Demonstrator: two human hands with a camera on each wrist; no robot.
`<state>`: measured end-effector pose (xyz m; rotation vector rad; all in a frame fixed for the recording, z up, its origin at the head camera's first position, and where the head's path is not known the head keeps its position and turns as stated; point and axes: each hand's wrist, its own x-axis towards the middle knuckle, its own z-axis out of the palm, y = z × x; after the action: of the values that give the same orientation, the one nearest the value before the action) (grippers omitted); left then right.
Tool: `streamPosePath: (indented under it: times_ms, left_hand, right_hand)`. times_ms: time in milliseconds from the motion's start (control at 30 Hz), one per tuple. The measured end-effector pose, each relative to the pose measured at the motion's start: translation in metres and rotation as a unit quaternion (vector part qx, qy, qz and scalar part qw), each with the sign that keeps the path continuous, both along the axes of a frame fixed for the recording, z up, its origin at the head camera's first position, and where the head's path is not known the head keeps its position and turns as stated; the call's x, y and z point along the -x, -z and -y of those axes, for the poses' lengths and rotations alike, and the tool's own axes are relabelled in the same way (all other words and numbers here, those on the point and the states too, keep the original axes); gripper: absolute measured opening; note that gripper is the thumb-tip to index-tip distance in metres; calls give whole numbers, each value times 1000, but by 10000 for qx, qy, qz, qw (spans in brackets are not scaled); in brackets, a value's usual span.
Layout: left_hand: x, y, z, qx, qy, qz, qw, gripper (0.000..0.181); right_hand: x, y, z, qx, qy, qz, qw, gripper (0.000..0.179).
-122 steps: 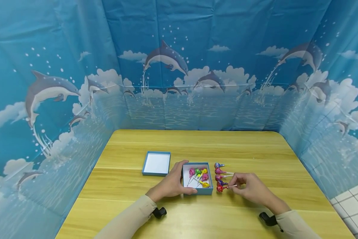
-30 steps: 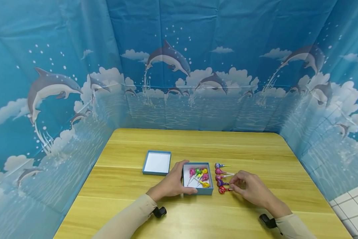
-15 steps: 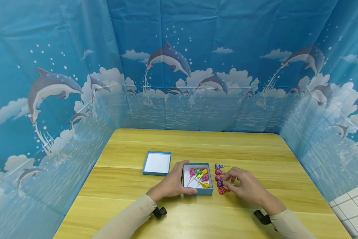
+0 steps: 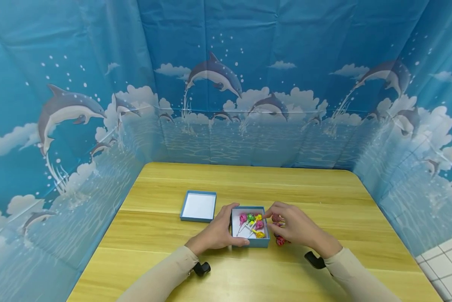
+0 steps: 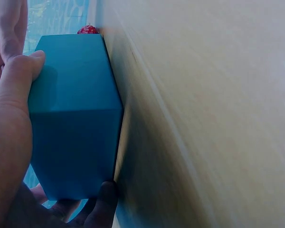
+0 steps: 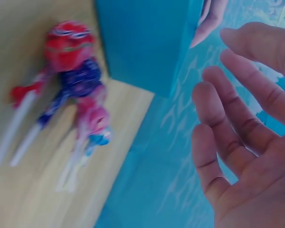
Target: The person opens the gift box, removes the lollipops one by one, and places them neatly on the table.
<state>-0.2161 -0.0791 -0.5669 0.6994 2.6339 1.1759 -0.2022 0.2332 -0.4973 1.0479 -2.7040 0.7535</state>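
Observation:
My left hand (image 4: pixel 217 231) grips the left side of a blue square box (image 4: pixel 257 243), thumb at its front wall and the other fingers round the side. Inside the box lie several wrapped lollipops, among them a pink lollipop (image 4: pixel 242 218), a green lollipop (image 4: pixel 251 217) and a yellow lollipop (image 4: pixel 260 235). My right hand (image 4: pixel 295 226) hovers at the box's right edge, fingers loosely bent and nothing between them. Below it a row of lollipops lies on the table, partly covered in the head view; the right wrist view shows a red lollipop (image 6: pixel 69 45) and a purple lollipop (image 6: pixel 80 78) there.
The box's lid (image 4: pixel 198 206), white inside, lies face up to the left of the box on the wooden table (image 4: pixel 226 277). A blue dolphin-print curtain (image 4: pixel 244 142) encloses the table's back and sides.
My right hand has let go of the red lollipop's stick at the row's near end and moved left over the row to the box's edge. The left hand keeps its hold.

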Motion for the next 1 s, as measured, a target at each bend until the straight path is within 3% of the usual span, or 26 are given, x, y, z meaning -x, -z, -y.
streamPosePath:
  times_ms: [333,667,1000]
  left_hand:
    - [0,-1,1,15,52,-25,10000,128]
    - [0,0,3,12,147,-85,9999,127]
    - [-1,0,2,-79,193,-63,9998,127]
  right_hand:
    - [15,-15,29,-387,-531,347,9972,26]
    - [34,-20,53,-1016,-1117,728,9859,36]
    - [41,-16,72,-1552,-872,1170,9770,47]
